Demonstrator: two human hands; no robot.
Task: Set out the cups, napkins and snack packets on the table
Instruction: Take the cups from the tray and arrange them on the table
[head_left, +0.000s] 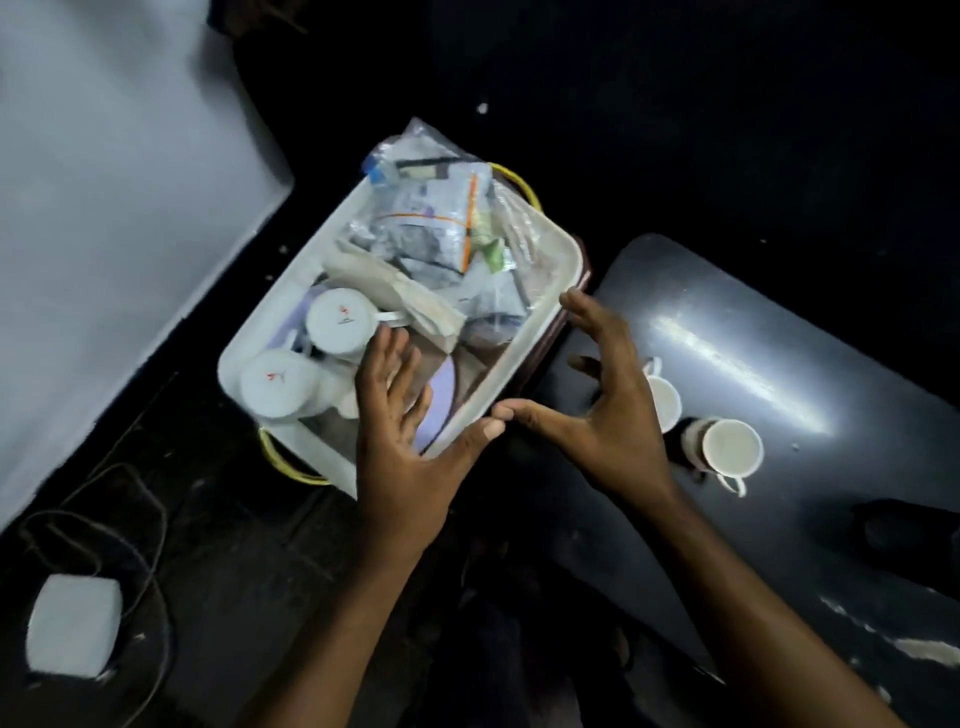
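Observation:
A white plastic tub (545, 291) stands on the floor beside a dark table (779, 364). Inside it lie upside-down white cups (337, 322), a second cup (278, 384), folded beige napkins (400, 296) and clear snack packets (436, 218). My left hand (400, 431) reaches flat into the tub next to the cups, fingers apart and holding nothing. My right hand (608, 400) hovers open over the tub's right rim, fingers curved. Two white cups stand on the table: one upright (730, 449), another (662, 400) partly hidden behind my right hand.
A pale wall or panel (104, 208) fills the left side. A white box (72, 626) with dark cables (150, 519) lies on the floor at the lower left. The tub rests on something with yellow handles (291, 462). The surroundings are very dark.

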